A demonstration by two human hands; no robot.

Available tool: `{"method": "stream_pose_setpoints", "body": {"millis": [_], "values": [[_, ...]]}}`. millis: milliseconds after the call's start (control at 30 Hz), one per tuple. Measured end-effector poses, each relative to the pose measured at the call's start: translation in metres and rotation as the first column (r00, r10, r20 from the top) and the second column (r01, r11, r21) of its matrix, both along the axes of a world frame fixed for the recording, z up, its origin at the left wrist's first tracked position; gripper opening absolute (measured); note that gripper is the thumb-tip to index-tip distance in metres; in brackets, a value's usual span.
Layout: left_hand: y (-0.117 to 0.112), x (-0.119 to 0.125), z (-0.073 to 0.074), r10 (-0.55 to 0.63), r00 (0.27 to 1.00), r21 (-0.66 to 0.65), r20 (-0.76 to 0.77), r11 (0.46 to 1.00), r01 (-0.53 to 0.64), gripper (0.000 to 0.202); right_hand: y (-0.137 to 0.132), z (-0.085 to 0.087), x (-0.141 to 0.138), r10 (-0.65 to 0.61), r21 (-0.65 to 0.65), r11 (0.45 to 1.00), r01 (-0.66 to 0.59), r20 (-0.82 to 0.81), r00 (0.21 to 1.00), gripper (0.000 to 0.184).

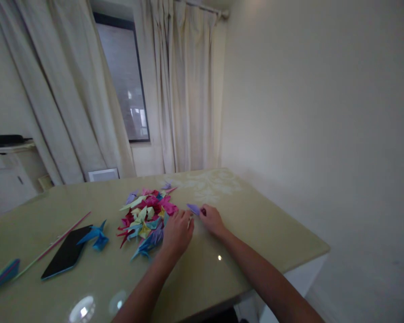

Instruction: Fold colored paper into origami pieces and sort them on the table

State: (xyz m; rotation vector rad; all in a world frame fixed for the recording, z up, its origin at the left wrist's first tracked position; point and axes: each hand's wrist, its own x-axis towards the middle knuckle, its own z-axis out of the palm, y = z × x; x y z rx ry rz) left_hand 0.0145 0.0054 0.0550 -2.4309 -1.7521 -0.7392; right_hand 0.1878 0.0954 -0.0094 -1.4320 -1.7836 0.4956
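A heap of folded paper pieces in pink, yellow, blue and purple lies on the beige table. My left hand rests knuckles-up at the heap's right edge, fingers curled, touching a thin pale piece; what it grips is hidden. My right hand sits just to the right, fingers pinched on a small purple paper piece that sticks out to the left of it. Both hands are close together above the tabletop.
A dark phone lies left of the heap with a blue folded paper figure on its corner. A thin pink stick runs beside it, and a blue-green object lies at the left edge. Curtains and a window stand behind; a wall is right.
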Motion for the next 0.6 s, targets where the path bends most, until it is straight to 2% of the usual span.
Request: {"method": "stream_pose_setpoints", "body": {"millis": [133,200,267,367,433,533,600], "values": [[-0.005,0.019,-0.035,-0.132,0.967,-0.077,0.216,0.985,0.152,0.028,0.004,0.006,-0.009,0.051,0.001,0.999,-0.052,-0.252,0.966,0.016],[0.001,0.02,-0.05,-0.141,0.911,-0.102,0.388,0.976,0.194,0.036,0.003,0.008,-0.013,0.105,0.017,0.994,-0.106,-0.342,0.934,0.02],[0.007,0.018,-0.058,-0.131,0.824,-0.134,0.551,0.961,0.242,0.048,-0.001,0.009,-0.016,0.159,0.038,0.987,-0.158,-0.399,0.903,0.022],[0.011,0.016,-0.061,-0.13,0.699,-0.147,0.704,0.936,0.321,0.046,-0.011,0.009,-0.019,0.233,0.047,0.97,-0.238,-0.447,0.864,0.026],[0.011,0.016,-0.059,-0.14,0.65,-0.103,0.747,0.942,0.32,0.039,-0.016,0.008,-0.02,0.284,0.022,0.95,-0.312,-0.48,0.83,0.031],[0.011,0.014,-0.058,-0.128,0.672,-0.066,0.729,0.965,0.255,0.031,-0.02,0.009,-0.021,0.361,-0.03,0.897,-0.441,-0.528,0.769,0.039],[0.01,0.012,-0.058,-0.098,0.729,-0.092,0.678,0.972,0.217,0.03,-0.018,0.011,-0.02,0.351,-0.006,0.904,-0.428,-0.56,0.75,0.044]]}}
